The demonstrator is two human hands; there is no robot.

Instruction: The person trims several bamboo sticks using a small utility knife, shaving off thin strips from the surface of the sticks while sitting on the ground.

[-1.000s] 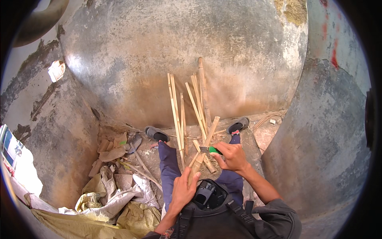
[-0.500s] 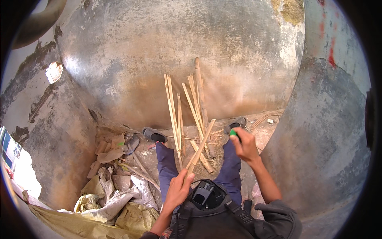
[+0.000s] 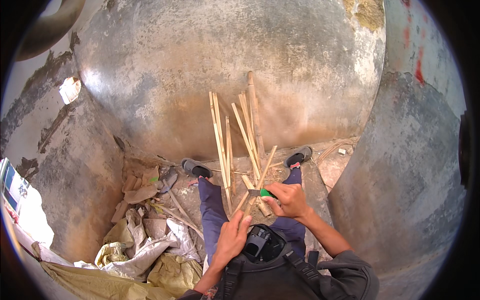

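Low in front of my body, my left hand (image 3: 234, 235) is closed around the near end of a bamboo strip (image 3: 268, 166), which slants away to the upper right. A second narrow length shows beside it just above my fingers; whether the two are joined I cannot tell. My right hand (image 3: 289, 200) grips a knife (image 3: 266, 193) by its green handle. Its dark blade lies across the strip, a short way beyond my left hand. Under the strip, between my legs, a short thick bamboo piece (image 3: 264, 207) rests on the ground.
Several bamboo strips (image 3: 220, 135) and a thicker bamboo pole (image 3: 253, 112) lean on the curved wall (image 3: 165, 75) ahead. Crumpled sacks (image 3: 172, 272) and rubble lie at left. A coil of thin cane-like strands (image 3: 330, 148) sits by the wall at right.
My right hand has come down and left, bringing the knife from above my right leg onto the bamboo strip. My left hand has shifted slightly right, still holding the strip.
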